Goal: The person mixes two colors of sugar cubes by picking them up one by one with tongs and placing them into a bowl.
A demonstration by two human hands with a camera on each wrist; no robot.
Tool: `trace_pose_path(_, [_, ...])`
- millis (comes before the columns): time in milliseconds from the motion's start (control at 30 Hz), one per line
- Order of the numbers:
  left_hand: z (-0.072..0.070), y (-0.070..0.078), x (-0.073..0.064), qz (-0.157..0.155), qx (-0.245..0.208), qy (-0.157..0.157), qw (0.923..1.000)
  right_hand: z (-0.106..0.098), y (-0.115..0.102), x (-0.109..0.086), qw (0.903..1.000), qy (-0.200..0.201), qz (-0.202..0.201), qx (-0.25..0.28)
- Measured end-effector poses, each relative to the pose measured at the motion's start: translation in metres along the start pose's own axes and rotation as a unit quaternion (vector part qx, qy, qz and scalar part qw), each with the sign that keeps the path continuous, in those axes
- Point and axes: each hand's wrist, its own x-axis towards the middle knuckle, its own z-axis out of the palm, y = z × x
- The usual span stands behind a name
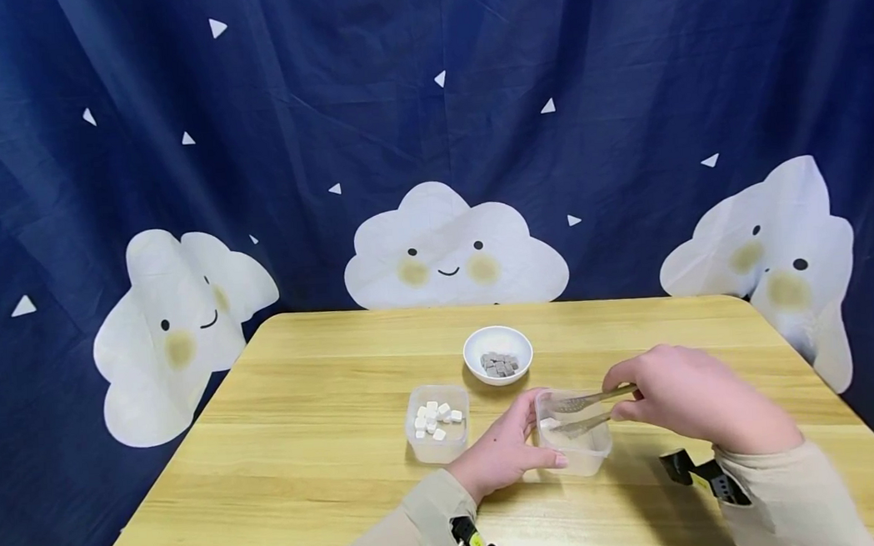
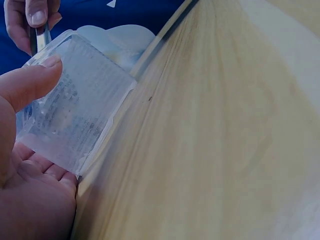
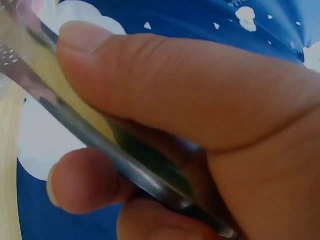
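My left hand (image 1: 499, 454) holds a clear plastic container (image 1: 580, 464) by its left side, thumb along the near wall and fingers behind it. The same container (image 2: 90, 95) fills much of the left wrist view, between thumb and fingers. Metal tongs (image 1: 582, 402) are gripped in my right hand (image 1: 677, 393), their arms spread apart and their tips inside the container. A white cube (image 1: 548, 424) lies at the container's left, beside the lower tong tip. In the right wrist view, thumb and fingers wrap the tongs (image 3: 75, 122), whose tips are partly cut off.
Left of my left hand stands a second clear container (image 1: 439, 452) with several white cubes (image 1: 432, 413). Behind, a white bowl (image 1: 476, 371) holds several grey cubes (image 1: 499, 365). Everything stands on a wooden table (image 1: 325, 405), with a blue cloud-patterned curtain (image 1: 284, 107) behind its far edge.
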Motion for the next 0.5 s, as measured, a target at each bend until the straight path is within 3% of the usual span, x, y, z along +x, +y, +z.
trace_pose_path(500, [0.0005,-0.002,0.0005,0.006,-0.002,-0.001,1.0,0.0098,-0.0061,0.0035,0.9983,0.024,-0.009,-0.053])
